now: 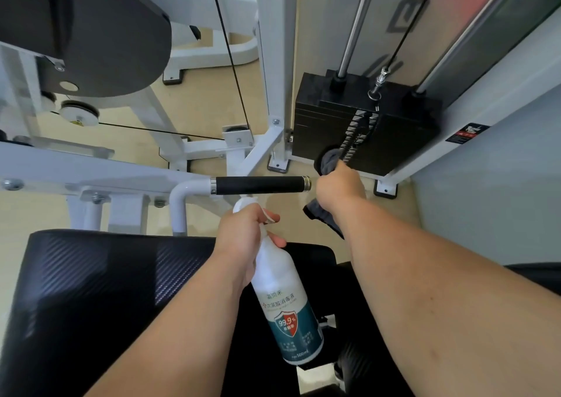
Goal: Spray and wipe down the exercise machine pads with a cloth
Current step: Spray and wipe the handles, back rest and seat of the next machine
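Observation:
My left hand [243, 238] grips the neck of a white spray bottle [288, 305] with a teal and red label, its nozzle pointing up toward the black foam handle grip [261, 185] of the machine. My right hand [338, 187] is closed on a grey cloth [326, 161], just past the grip's right end; more of the cloth hangs below the wrist. The black seat pad [106, 290] lies under both forearms. A second dark pad [100, 26] sits at the upper left.
A white steel frame [91, 168] runs across the middle with bolts and a pulley [79, 114]. The black weight stack [364, 123] with chrome guide rods and a cable stands at the right, next to a grey wall [501, 199]. The floor is beige.

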